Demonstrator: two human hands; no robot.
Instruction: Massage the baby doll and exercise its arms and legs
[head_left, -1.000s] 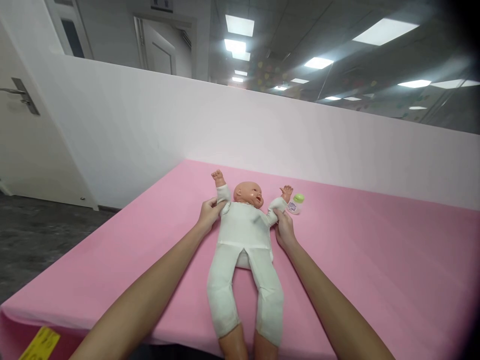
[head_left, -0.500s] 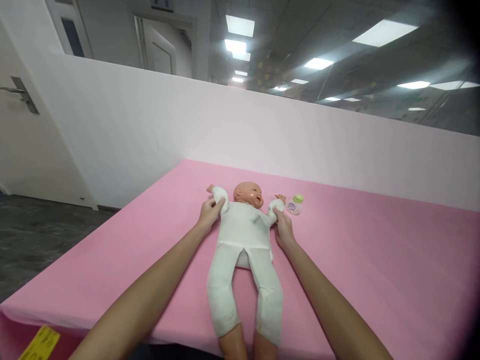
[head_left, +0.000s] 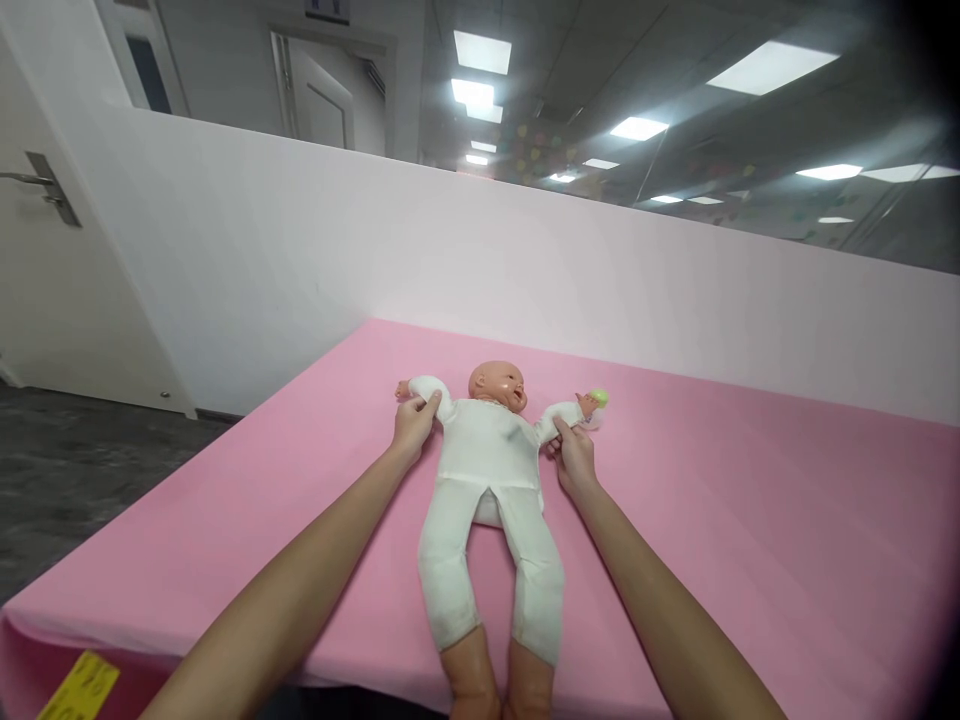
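Note:
A baby doll [head_left: 491, 455] with a white cloth body lies on its back, head away from me, its face turned to the right. My left hand [head_left: 414, 428] is closed around the doll's arm on the left, thumb on top. Around the other arm my right hand [head_left: 575, 455] is closed in the same way. Both doll arms stretch out sideways. A small clear bottle with a green cap [head_left: 598, 398] stands by the doll's right-side hand, which partly hides it.
A pink cloth [head_left: 750, 540] covers the table. Behind it runs a low white partition wall [head_left: 600, 270]. At the left is a door [head_left: 67, 280] with a metal handle. A yellow label [head_left: 82, 685] hangs at the front left edge.
Both doll arms have swung outward and down from a raised position, with my hands gripping them. The doll's hand on the right now overlaps the bottle.

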